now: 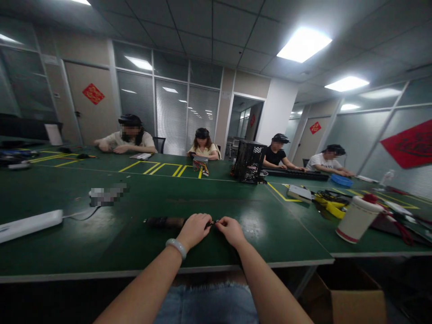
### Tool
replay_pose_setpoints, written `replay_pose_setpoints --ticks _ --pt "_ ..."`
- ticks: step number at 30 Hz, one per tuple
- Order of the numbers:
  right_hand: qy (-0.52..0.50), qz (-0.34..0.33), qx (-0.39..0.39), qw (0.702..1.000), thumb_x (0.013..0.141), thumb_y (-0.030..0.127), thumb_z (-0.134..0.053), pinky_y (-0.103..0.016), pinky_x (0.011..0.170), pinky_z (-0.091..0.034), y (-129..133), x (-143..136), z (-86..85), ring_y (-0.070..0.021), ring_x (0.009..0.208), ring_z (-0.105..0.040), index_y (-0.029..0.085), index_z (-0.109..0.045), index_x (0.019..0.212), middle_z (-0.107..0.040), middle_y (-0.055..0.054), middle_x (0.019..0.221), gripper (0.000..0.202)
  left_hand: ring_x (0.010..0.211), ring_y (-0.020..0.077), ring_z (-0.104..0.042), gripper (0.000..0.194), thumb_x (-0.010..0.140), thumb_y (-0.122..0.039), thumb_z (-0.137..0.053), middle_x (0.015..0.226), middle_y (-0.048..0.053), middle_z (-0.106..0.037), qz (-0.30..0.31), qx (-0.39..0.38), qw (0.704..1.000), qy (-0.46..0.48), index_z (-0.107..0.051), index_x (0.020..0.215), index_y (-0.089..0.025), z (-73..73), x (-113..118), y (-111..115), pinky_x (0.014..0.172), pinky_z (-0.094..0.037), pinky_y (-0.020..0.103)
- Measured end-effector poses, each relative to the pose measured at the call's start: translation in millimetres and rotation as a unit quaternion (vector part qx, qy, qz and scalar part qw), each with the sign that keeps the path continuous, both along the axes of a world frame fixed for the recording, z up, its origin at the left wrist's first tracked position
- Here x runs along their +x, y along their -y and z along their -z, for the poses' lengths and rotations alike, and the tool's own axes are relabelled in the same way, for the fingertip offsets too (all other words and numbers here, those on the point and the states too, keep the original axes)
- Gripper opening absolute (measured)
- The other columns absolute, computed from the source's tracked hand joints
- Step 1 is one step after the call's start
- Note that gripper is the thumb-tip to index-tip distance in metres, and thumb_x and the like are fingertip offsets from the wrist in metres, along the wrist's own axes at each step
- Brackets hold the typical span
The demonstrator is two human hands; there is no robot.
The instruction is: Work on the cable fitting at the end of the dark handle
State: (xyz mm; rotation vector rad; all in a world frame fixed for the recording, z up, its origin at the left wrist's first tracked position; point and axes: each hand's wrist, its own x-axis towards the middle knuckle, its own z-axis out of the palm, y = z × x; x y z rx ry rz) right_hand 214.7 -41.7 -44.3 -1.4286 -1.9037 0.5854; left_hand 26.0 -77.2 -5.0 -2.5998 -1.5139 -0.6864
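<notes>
A dark, long object (168, 222), perhaps a folded umbrella, lies across the green table in front of me. My left hand (197, 229) is closed over its right end, palm down, with a pale bracelet on the wrist. Just to the right, my right hand (230, 229) has its fingers pinched at the small tip that sticks out between both hands. What exactly the right fingertips hold is too small to make out.
On the green table (128, 252) are a white power strip (32, 225) at left, a black computer case (249, 161) farther back, and a white cup (358, 219) at right. Several people sit along the far side. A cardboard box (357, 306) stands below at right.
</notes>
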Motion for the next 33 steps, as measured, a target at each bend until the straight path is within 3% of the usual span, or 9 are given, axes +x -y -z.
replay_pose_setpoints --ticks 33 --pt "-0.016 -0.01 0.023 1.0 0.08 0.031 -0.06 -0.021 0.06 -0.038 2.3 0.3 1.6 -0.0131 0.066 -0.057 0.02 -0.063 0.075 -0.067 0.001 0.073 0.013 0.093 0.0209 -0.055 0.01 0.085 -0.019 -0.055 0.096 0.003 -0.061 0.002 0.023 1.0 -0.005 -0.056 0.095 -0.022 4.8 -0.8 0.6 0.081 -0.036 0.032"
